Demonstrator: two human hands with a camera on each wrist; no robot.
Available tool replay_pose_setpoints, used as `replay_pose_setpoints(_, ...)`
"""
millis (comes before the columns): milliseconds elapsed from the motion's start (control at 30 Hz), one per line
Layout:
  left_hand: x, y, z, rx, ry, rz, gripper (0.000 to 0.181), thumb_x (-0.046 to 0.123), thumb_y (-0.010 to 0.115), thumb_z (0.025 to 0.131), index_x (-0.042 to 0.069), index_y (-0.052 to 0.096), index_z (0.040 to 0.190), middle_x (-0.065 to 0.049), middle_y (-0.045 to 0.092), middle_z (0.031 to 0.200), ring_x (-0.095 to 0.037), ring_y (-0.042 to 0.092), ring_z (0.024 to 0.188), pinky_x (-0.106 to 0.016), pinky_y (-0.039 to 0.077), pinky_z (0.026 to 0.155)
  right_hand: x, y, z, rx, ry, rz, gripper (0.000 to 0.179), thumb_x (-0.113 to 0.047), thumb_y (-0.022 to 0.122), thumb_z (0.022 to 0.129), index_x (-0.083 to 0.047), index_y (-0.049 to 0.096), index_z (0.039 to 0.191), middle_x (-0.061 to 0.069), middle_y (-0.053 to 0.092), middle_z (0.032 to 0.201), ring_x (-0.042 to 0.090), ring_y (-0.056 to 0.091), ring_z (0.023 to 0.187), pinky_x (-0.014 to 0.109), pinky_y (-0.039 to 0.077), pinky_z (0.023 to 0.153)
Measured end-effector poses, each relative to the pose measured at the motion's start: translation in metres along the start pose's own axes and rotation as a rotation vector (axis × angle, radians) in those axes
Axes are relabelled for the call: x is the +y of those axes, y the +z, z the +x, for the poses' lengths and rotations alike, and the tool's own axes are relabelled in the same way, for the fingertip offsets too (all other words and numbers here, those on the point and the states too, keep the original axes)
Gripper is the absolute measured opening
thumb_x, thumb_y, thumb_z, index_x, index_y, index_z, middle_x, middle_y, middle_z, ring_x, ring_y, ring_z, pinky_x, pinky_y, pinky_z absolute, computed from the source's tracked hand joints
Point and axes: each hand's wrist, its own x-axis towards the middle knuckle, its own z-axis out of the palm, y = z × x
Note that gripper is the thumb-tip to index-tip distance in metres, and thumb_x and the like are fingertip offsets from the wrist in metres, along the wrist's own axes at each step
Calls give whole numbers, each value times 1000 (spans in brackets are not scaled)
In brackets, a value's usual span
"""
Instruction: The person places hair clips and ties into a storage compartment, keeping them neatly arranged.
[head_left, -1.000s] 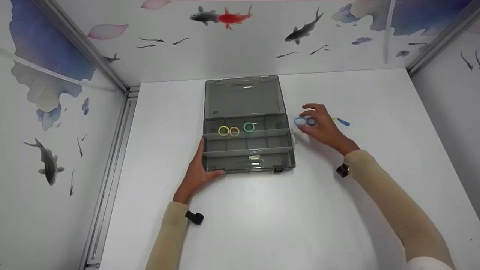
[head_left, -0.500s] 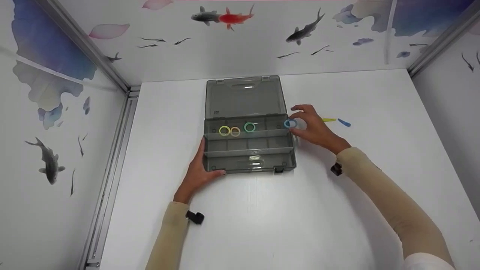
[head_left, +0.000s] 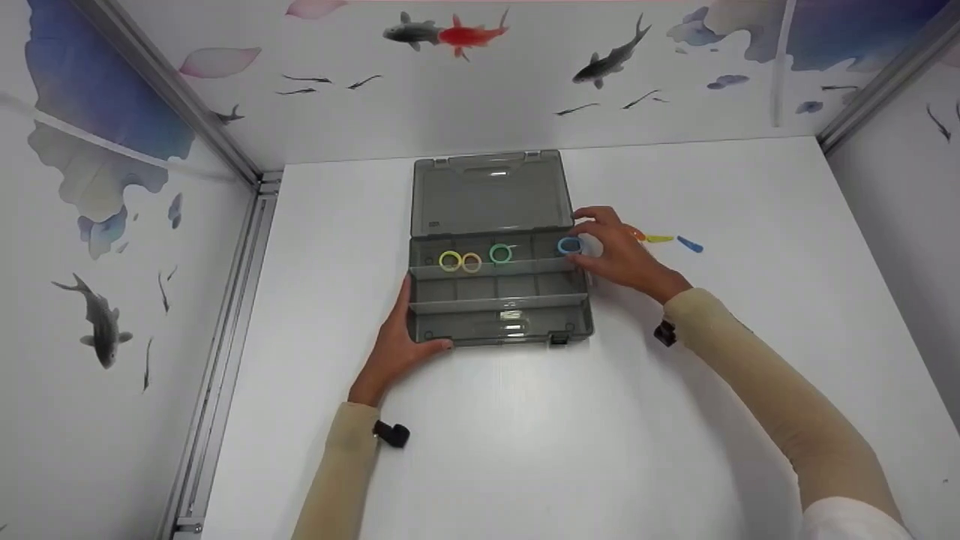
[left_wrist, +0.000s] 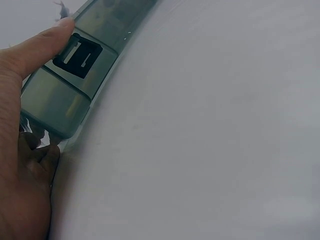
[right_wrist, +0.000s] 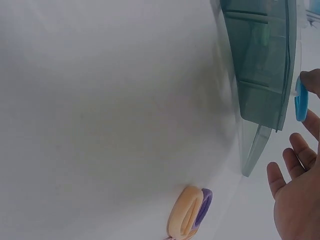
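A grey see-through plastic storage box lies with its lid folded back, its tray split into three long rows. My left hand grips the near left corner, thumb on the front side and fingers along the left side; its thumb also shows over the box beside a dark latch in the left wrist view. Over the right end of the back row, my right hand pinches a blue hair tie between thumb and forefinger. Yellow, pale orange and green hair ties sit in that row.
Right of the box, behind my right hand, lie a yellow slim piece, a blue slim piece and something orange. The right wrist view has an orange loop against a purple one. Printed walls enclose the table.
My right hand has moved left from beside the box to the back row, carrying the blue hair tie. The yellow and orange things behind it have come into view. My left hand stays put.
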Motion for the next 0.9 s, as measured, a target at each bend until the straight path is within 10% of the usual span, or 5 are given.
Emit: replay_pose_setpoints(900, 0, 0, 2, -3, -1, -10, 140, 44, 100, 82, 28, 1, 180, -7, 10, 185, -34, 13, 170, -60, 19, 134, 0, 3, 10, -16, -25, 37, 23, -21, 83, 102, -8, 76, 119, 15, 47, 160, 37, 36, 154, 63, 40, 121)
